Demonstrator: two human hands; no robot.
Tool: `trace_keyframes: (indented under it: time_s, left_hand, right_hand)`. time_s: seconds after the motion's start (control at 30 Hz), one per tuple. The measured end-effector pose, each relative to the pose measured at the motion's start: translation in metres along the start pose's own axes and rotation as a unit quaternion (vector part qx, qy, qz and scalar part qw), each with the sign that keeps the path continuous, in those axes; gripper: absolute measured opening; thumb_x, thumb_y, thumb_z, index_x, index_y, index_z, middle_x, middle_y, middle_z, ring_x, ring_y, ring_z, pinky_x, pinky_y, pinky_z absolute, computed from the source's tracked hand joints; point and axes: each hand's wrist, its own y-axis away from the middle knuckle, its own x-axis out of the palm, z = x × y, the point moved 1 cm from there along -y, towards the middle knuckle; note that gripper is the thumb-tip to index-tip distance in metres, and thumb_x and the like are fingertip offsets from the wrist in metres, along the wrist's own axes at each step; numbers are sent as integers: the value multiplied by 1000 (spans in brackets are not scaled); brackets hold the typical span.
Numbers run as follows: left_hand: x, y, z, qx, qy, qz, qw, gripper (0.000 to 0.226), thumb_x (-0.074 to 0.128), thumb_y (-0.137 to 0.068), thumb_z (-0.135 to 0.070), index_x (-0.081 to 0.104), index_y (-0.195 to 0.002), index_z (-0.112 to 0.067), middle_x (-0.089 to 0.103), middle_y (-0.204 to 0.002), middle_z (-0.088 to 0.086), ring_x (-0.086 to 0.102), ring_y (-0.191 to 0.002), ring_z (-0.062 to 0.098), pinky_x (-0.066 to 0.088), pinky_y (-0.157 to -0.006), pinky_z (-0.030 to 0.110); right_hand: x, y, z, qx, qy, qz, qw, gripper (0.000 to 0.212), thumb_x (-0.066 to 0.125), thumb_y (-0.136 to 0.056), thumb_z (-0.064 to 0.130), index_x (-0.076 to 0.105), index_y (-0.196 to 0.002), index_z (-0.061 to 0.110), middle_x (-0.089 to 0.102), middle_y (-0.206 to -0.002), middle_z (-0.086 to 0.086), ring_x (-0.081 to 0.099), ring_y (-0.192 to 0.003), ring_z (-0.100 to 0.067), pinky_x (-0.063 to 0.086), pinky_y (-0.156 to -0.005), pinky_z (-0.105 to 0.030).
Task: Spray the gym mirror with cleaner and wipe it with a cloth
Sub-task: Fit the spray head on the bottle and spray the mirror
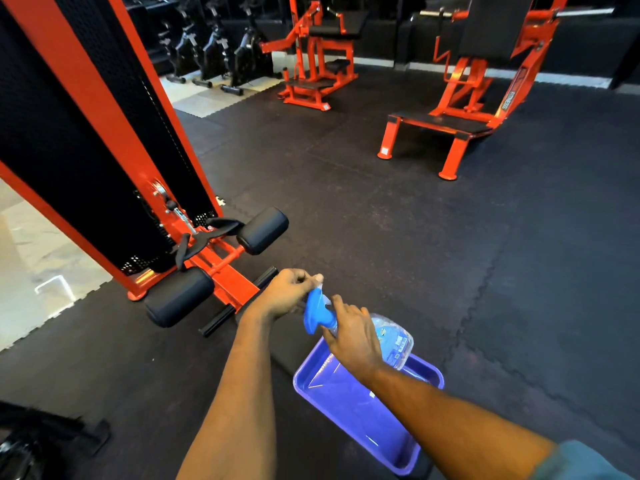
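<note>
The person holds a clear plastic spray bottle [388, 337] with both bare hands above a purple plastic tray [349, 403], a shallow rectangular tub with rounded corners and a glossy inside. The right hand [353, 336] wraps its fingers [337, 308] around the bottle's neck, just under the smooth, curved blue trigger head [318, 311]. The left hand [285, 294] has its fingers curled and pinches the small white nozzle tip [319, 278] at the front of that head. The bottle tilts, its rounded transparent body with a printed label lying to the right of the right hand and over the tray's far rim. The tray sits on a dark padded surface; what that surface belongs to cannot be told. The floor [450, 237] is covered in matte black rubber tiles with a grainy texture and jigsaw-toothed seams. To the left stands a tall orange steel cable machine [104, 133] with black perforated panels and two cylindrical black foam rollers [263, 230] at its base. Farther back stand more orange-framed machines [467, 98] with flat black pads and a row of dark exercise bikes [214, 46]. A teal sleeve [581, 462] shows at the right forearm's edge.
</note>
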Motion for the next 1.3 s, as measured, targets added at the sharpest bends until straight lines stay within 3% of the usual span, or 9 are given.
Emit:
trace_keyframes:
  time_s: [0.1,0.27,0.43,0.63,0.73,0.83,0.97,1.13,1.3]
  left_hand:
    - [1,3,0,-2,36,45,998,16,48,-110,-14,59,-104,-4,68,-85,9,66,-56,-1,46,-49,13]
    - [-1,3,3,-4,43,52,998,15,54,-107,-10,57,-93,-6,67,-80,10,66,-55,2,48,-51,14]
    - [-1,-3,10,6,-7,-13,1000,20,71,-97,-12,58,-83,-7,65,-77,14,62,-55,7,49,-51,18]
    - [9,-5,6,50,-118,-158,979,39,83,-81,-17,49,-62,-15,69,-67,17,59,-58,17,47,-57,30]
    - [10,-4,6,39,-45,-115,992,31,85,-83,-16,56,-75,-11,74,-77,19,65,-59,16,51,-51,26]
    - [10,-2,9,30,-45,-86,995,24,83,-88,-18,62,-80,-8,69,-69,8,59,-50,5,47,-47,21]
    - [10,-4,17,76,-128,-85,985,25,76,-93,-22,66,-71,-18,73,-74,16,58,-61,11,54,-64,38]
    - [9,-2,20,76,-132,-80,985,26,71,-92,-31,67,-73,-13,74,-75,12,59,-65,14,56,-72,44]
    - [10,-6,18,42,-90,-71,992,28,72,-96,-23,64,-71,-15,69,-72,8,60,-65,15,53,-62,31]
  right_hand:
    - [-6,0,-3,-2,-15,0,1000,53,67,-98,34,42,-143,24,64,-131,1,59,-119,-18,43,-104,-32]
    - [-5,6,-6,-10,-17,16,1000,59,67,-99,34,40,-150,22,61,-137,1,56,-125,-18,41,-110,-33]
    - [-3,6,-7,-21,5,11,1000,59,67,-98,31,40,-151,21,63,-136,0,57,-124,-20,40,-109,-34]
    - [0,4,-5,-4,16,7,1000,59,65,-99,34,38,-151,23,63,-134,1,60,-123,-18,40,-111,-33]
    - [-1,5,-7,7,11,6,1000,58,65,-100,34,38,-150,23,63,-134,0,60,-123,-18,39,-111,-33]
    - [0,3,-8,19,10,2,1000,56,65,-99,33,39,-147,23,64,-132,0,61,-121,-19,42,-109,-34]
    - [5,3,-8,9,0,4,1000,53,68,-97,34,41,-142,25,66,-128,1,63,-117,-19,43,-107,-34]
    - [6,5,-9,2,-5,9,1000,52,67,-97,37,41,-141,25,64,-130,2,62,-119,-18,41,-107,-33]
    - [8,3,-9,19,-11,3,1000,51,68,-97,38,42,-138,25,67,-124,3,64,-114,-18,44,-104,-32]
